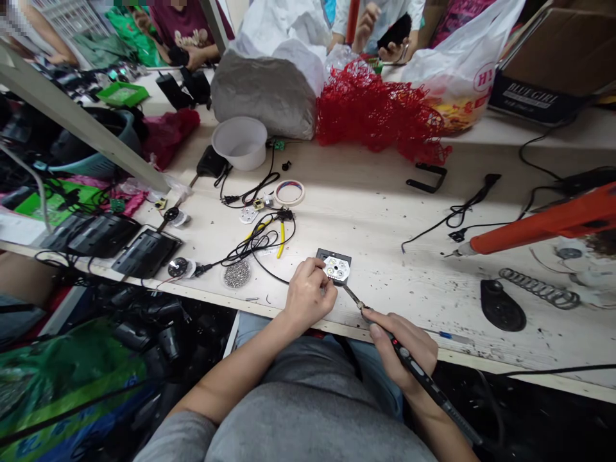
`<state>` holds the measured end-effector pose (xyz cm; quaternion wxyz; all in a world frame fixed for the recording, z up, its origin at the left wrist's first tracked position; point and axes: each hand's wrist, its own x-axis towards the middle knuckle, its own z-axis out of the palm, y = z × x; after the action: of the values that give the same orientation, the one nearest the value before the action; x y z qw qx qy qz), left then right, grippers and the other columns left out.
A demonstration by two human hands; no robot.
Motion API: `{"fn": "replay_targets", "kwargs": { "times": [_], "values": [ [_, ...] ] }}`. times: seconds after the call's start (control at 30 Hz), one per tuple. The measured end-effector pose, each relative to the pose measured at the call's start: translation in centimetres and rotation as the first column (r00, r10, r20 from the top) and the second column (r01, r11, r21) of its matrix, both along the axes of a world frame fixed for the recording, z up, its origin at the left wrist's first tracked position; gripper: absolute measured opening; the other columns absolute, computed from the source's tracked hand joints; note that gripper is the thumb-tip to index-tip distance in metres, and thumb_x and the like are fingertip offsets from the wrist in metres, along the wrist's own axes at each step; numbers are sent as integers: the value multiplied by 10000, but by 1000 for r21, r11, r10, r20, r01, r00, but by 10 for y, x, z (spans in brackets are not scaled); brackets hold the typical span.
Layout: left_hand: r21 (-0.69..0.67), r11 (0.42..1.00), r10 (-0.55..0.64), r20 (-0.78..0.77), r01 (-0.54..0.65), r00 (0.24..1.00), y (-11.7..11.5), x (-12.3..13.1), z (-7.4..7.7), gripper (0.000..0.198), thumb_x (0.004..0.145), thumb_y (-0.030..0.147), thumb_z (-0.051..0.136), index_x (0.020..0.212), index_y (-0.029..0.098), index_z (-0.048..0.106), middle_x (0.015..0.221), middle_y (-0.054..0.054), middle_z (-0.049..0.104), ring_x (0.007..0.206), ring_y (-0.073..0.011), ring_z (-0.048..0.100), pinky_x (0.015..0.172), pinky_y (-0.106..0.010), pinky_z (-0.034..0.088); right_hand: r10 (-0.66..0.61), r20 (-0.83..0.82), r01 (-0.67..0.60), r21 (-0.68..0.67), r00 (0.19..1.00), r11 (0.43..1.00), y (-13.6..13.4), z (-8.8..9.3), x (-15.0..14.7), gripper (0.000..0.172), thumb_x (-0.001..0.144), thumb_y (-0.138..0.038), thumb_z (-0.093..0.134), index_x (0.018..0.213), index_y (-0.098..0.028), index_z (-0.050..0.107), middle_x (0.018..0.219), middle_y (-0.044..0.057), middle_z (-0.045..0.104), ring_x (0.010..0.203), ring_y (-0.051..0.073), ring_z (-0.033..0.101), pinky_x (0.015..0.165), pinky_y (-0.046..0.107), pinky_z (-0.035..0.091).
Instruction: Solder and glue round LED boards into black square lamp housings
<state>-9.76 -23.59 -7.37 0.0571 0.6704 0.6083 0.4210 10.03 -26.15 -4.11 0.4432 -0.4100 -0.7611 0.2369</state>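
My right hand grips a thin black soldering iron like a pen, its tip touching the near edge of a small white LED board. That board lies on a dark square plate near the table's front edge. My left hand rests beside the board with fingers pinched at its left edge, seemingly holding something thin against it; what it pinches is too small to make out. Black wires and a yellow-handled tool lie just left of it.
A pile of small screws, a tape roll, a white bowl, black lamp housings, an orange tool, a coiled spring and a black disc lie on the wooden table. Bags and red netting stand behind; other people sit across.
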Motion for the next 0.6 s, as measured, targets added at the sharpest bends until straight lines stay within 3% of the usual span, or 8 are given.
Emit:
{"fn": "replay_targets", "kwargs": {
  "times": [0.2,0.6],
  "values": [
    [-25,1000,7,11,-7,1000,0,1,0,151,761,110,614,677,205,533,929,-66,612,850,-196,620,771,-333,550,74,-39,-71,81,996,994,7,-9,-5,291,923,-82,580,1148,-217,708,816,27,726,629,124,641,574,248,517],
    [8,1000,30,-12,-29,999,1,3,-1,153,727,96,603,669,210,520,917,-68,622,833,-200,616,740,-334,548,95,-48,-91,69,994,993,10,-15,-8,300,921,-69,580,1153,-213,704,799,24,706,625,127,629,582,255,505]
  ]
}}
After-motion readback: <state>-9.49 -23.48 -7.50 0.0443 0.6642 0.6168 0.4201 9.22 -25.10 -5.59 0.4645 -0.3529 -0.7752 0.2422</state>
